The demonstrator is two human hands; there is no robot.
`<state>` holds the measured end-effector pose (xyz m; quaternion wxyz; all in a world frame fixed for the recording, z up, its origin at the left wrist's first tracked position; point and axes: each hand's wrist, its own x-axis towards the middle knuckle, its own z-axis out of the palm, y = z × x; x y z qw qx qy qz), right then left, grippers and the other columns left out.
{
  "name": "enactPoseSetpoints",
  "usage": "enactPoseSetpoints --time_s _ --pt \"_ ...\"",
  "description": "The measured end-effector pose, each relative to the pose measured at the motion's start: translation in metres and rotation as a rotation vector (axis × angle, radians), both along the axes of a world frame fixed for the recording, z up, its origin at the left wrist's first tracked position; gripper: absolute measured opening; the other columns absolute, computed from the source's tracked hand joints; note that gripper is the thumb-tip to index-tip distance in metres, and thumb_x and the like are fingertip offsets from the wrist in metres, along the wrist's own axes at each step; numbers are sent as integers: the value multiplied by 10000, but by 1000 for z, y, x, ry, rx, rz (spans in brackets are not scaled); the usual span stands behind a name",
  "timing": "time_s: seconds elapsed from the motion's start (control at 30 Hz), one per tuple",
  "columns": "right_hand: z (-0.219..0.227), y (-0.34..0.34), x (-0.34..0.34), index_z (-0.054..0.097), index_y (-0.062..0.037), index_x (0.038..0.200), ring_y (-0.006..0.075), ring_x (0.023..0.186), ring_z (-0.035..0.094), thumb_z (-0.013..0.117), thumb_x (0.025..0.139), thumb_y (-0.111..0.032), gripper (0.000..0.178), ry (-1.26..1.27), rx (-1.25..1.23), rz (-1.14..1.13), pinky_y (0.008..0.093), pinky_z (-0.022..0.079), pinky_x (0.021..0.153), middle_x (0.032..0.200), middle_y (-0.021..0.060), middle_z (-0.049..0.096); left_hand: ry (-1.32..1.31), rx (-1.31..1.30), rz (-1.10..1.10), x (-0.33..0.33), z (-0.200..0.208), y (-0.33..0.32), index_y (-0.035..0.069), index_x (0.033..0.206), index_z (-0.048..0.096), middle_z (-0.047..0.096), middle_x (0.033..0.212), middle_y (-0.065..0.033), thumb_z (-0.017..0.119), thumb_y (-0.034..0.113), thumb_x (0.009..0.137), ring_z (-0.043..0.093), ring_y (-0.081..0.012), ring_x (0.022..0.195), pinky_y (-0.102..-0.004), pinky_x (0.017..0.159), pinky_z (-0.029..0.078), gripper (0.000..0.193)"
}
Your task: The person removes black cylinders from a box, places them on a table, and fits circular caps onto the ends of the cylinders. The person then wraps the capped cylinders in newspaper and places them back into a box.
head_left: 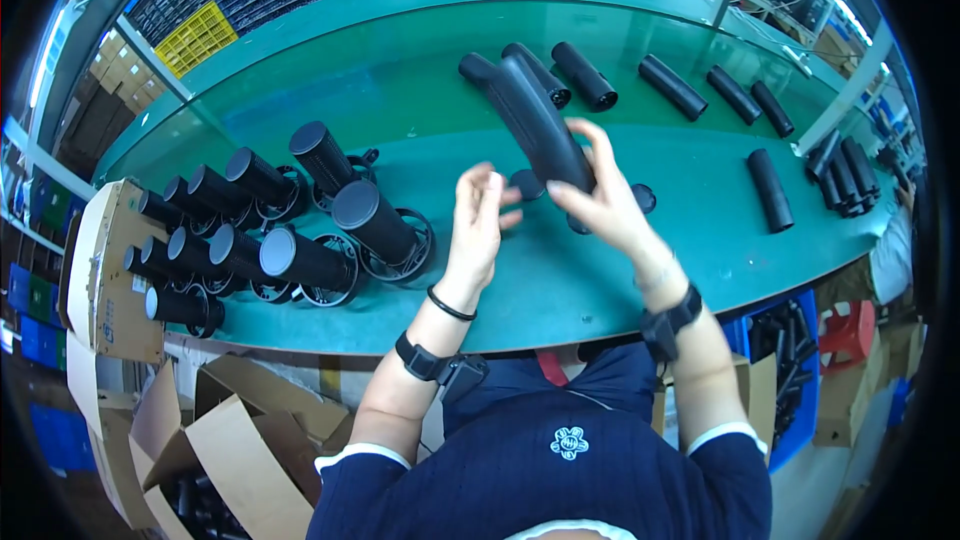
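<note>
My right hand (606, 202) grips the lower end of a black plastic tube (536, 118), which it holds tilted above the green table. Left of it, my left hand (478, 218) is raised with its fingers apart and nothing in it. Between the hands lies a small black round cap (527, 183). Two more dark round pieces are by my right hand, one (646, 198) to its right and another (577, 225) partly hidden beneath it. Behind the held tube, several similar tubes (584, 76) lie on the tabletop.
Several black cylinders on round ringed bases (381, 227) stand in rows at the left of the green table (520, 290). More tubes (768, 190) lie at the right, beside a stacked bundle (848, 175). Cardboard boxes (250, 460) and a blue bin (797, 440) are below the front edge.
</note>
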<state>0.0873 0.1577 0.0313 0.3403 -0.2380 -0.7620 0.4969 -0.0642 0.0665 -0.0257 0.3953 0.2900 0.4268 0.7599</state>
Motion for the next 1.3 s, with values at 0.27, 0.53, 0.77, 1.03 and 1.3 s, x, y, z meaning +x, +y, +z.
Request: enactPoseSetpoints --time_s 0.27,0.53,0.77,1.03,1.3 --pt "-23 86 -201 342 -108 1300 463 945 601 641 769 -202 616 -266 323 55 494 485 816 1046 305 588 953 -139 -368 4 -53 7 -10 879 618 629 715 -201 621 164 819 636 -330 645 -409 585 493 184" --pt "-88 99 -288 363 -188 1376 472 1091 494 617 879 -324 574 -509 449 -34 517 453 922 1169 302 479 768 -226 -545 0 -53 11 -23 1057 625 698 959 -134 576 0 854 664 -233 808 -336 718 524 209" --pt "-39 124 -208 445 -229 1362 347 1029 520 716 750 -375 685 -796 938 -360 456 446 808 1117 178 552 946 -206 -497 -13 -32 -1 4 943 612 628 882 -192 606 149 853 628 -369 815 -442 700 501 170" --pt "-51 149 -185 438 -225 1336 434 1022 547 694 731 -228 657 -813 624 -492 530 478 833 1131 238 562 1043 -128 -514 -8 -35 -2 5 987 618 619 892 -164 643 168 836 636 -296 812 -378 709 510 224" --pt "-52 147 -201 489 -185 1326 427 1161 453 629 846 -331 521 -655 447 -362 503 424 943 1210 253 515 935 -171 -606 -1 -33 2 -32 1000 635 595 797 -102 652 57 811 550 -134 630 -259 591 465 210"
